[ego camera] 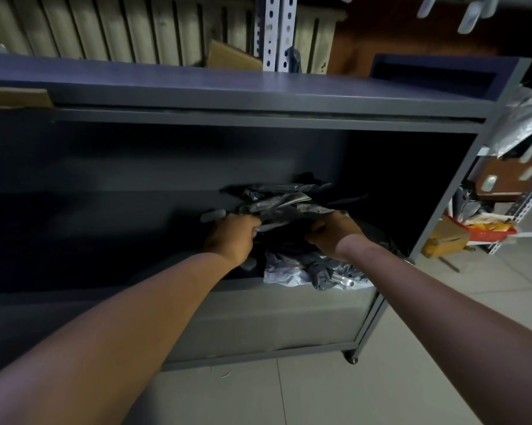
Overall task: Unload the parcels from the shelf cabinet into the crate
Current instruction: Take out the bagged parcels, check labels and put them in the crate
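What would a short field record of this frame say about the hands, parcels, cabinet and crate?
left hand: grips the pile of grey and black plastic parcel bags on its left side
right hand: grips the same pile on its right side
pile location: right part of the open shelf in the grey metal shelf cabinet, lowest bags at the front edge
crate: not in view
light: dim, single parcels hard to separate
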`<act>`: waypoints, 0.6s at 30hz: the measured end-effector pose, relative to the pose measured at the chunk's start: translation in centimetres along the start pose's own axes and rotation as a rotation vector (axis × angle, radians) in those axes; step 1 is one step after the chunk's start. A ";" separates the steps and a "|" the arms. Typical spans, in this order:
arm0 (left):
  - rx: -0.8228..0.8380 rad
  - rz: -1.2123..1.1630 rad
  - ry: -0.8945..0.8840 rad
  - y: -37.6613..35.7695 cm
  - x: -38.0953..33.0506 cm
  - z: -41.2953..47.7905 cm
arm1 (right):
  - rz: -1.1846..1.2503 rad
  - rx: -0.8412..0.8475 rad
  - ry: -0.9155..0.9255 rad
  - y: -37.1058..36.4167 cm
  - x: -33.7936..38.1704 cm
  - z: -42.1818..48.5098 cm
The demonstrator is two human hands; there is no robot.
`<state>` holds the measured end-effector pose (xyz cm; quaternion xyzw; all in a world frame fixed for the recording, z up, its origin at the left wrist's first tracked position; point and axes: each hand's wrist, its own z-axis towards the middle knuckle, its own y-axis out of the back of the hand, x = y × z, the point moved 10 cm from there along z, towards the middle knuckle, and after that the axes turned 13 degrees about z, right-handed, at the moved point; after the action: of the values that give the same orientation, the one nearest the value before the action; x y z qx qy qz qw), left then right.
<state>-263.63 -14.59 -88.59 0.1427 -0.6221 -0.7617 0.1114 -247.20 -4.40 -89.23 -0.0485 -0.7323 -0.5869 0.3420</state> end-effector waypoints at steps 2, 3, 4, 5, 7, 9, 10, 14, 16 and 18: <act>-0.043 -0.039 0.037 1.2 1.0 -0.1 | 0.055 -0.017 -0.010 -0.2 0.1 0.0; -0.069 -0.066 0.055 1.8 1.6 -0.2 | 0.089 -0.029 -0.015 -0.2 0.2 0.0; -0.093 -0.098 0.073 2.3 2.2 -0.5 | 0.165 -0.044 -0.031 -0.2 0.4 0.0; -0.105 -0.131 0.090 2.8 2.8 -0.8 | 0.307 -0.062 -0.056 -0.2 0.6 -0.1; -0.105 -0.159 0.112 3.6 3.5 -1.7 | 0.724 -0.048 -0.186 -1.4 0.9 -0.7; -0.096 -0.166 0.115 4.4 4.0 -2.8 | 1.106 0.040 -0.299 -3.3 2.2 -2.0; -0.088 -0.163 0.108 4.8 4.1 -3.4 | 1.233 0.074 -0.310 -3.8 3.2 -2.6; -0.075 -0.239 0.059 6.4 5.1 -6.1 | 1.389 0.114 -0.232 -4.4 6.8 -5.1; -0.098 -0.225 0.032 7.6 5.4 -7.5 | 1.393 0.093 -0.231 -4.5 7.6 -6.2; -0.130 -0.217 0.023 8.5 5.8 -8.9 | 1.381 0.077 -0.220 -4.2 8.2 -7.6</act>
<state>-265.98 -26.43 -82.39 0.2101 -0.5510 -0.8064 0.0445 -252.10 -15.16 -87.54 -0.5497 -0.5844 -0.2004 0.5622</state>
